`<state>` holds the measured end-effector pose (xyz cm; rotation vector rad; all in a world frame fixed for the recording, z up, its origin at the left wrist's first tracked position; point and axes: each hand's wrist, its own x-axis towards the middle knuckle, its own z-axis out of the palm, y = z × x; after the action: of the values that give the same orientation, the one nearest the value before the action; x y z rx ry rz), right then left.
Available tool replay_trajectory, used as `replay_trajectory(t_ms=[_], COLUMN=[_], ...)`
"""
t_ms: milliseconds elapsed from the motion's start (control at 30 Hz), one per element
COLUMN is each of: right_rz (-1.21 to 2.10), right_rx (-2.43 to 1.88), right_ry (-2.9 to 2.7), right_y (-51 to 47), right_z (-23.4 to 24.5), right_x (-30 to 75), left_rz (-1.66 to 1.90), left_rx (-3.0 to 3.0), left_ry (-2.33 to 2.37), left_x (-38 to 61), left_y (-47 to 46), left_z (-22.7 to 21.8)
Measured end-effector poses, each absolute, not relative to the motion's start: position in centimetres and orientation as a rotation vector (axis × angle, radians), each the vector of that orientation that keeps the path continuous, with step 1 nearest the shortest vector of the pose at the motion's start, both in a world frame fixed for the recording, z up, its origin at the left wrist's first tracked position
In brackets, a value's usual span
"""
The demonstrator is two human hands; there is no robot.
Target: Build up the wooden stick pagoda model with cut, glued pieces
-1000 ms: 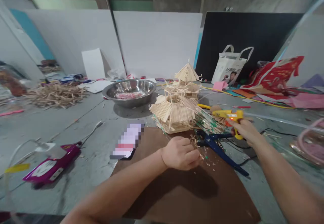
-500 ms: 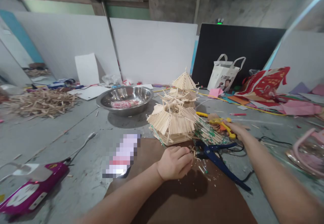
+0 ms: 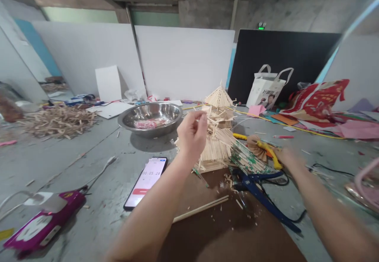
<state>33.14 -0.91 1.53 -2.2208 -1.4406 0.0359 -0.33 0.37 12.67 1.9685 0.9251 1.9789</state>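
Observation:
A pagoda model [image 3: 217, 133] built of thin wooden sticks stands at the far edge of a brown board [image 3: 225, 230]. My left hand [image 3: 192, 135] is raised in front of the model, its fingers pinched on a small stick piece near the upper roof. My right hand [image 3: 288, 159] is blurred and lies on the floor beside the yellow glue gun [image 3: 268, 151], which lies on its side; whether the hand grips it is unclear. Blue scissors [image 3: 257, 189] rest on the board's right edge. Long sticks [image 3: 201, 209] lie on the board.
A phone [image 3: 146, 181] showing a timer lies left of the board. A steel bowl [image 3: 151, 117] sits behind it, a stick pile [image 3: 57, 120] far left, a magenta packet [image 3: 41, 224] near left. A white bag [image 3: 268, 86] and red paper [image 3: 316, 96] sit at right.
My left hand rose from the board to the model's upper roof, uncovering long sticks. My right hand lowered the glue gun to the floor and slid slightly back.

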Motion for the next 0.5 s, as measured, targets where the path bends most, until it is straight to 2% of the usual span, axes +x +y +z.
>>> replay_trajectory(t_ms=[167, 333, 400, 500], right_rz=[0.037, 0.315, 0.279, 0.317], right_rx=[-2.221, -1.612, -1.605, -1.648], right_ry=[-1.599, -2.547, -2.733, -2.8], right_y=[-3.4, -7.3, -8.2, -8.5], right_z=[4.3, 4.6, 3.8, 2.6], right_x=[26.7, 15.6, 13.0, 11.8], left_rz=[1.937, 1.782, 1.608, 1.15], left_rx=[2.06, 2.321, 2.464, 2.698], left_ry=[0.937, 0.831, 0.741, 0.686], left_x=[-1.3, -1.2, -1.0, -0.7], left_y=[0.3, -1.4, -2.3, -3.6], left_z=[10.1, 10.1, 10.7, 11.3])
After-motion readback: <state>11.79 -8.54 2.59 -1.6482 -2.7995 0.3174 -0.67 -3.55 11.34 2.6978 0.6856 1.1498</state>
